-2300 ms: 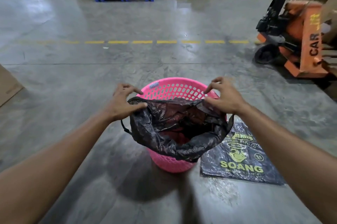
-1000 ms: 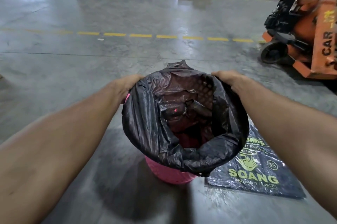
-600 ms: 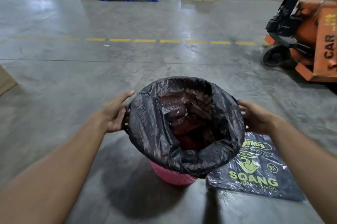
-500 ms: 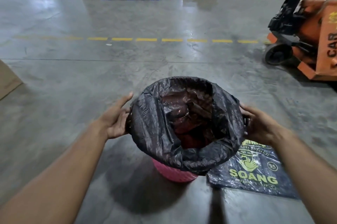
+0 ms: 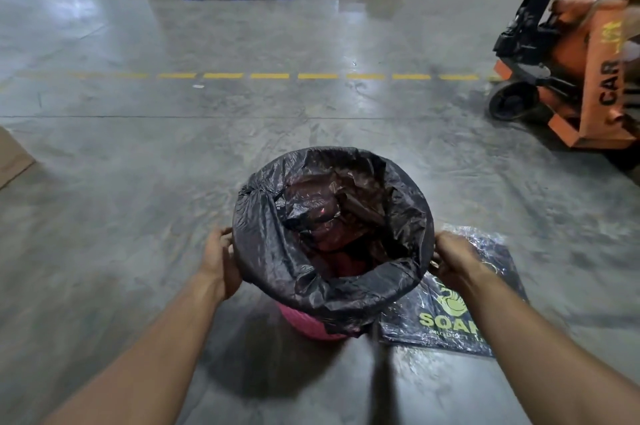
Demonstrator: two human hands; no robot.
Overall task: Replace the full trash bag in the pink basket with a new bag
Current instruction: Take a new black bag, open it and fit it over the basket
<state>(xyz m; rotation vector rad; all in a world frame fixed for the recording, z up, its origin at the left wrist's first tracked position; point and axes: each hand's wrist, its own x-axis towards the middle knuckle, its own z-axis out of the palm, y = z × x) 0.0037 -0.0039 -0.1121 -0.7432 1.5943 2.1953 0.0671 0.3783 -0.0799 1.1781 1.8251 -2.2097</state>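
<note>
In the head view, the pink basket stands on the concrete floor directly in front of you, and only its lower part shows, because the black bag is folded over the rim and hangs down the outside. Your left hand lies flat against the left side of the bag with the fingers mostly straight. Your right hand is curled at the right side; whether it really pinches the plastic I cannot tell.

The risks, as I judge them: the bag looks thin and creased, so a hard pull downward may tear it or drag one side off the rim. The basket is light and could tip if you press on one side only.

The pack of bags lies flat on the floor, just beside the basket on the right, and shows yellow letters "SOA", the rest being hidden. The orange forklift carries "CAR".
</note>
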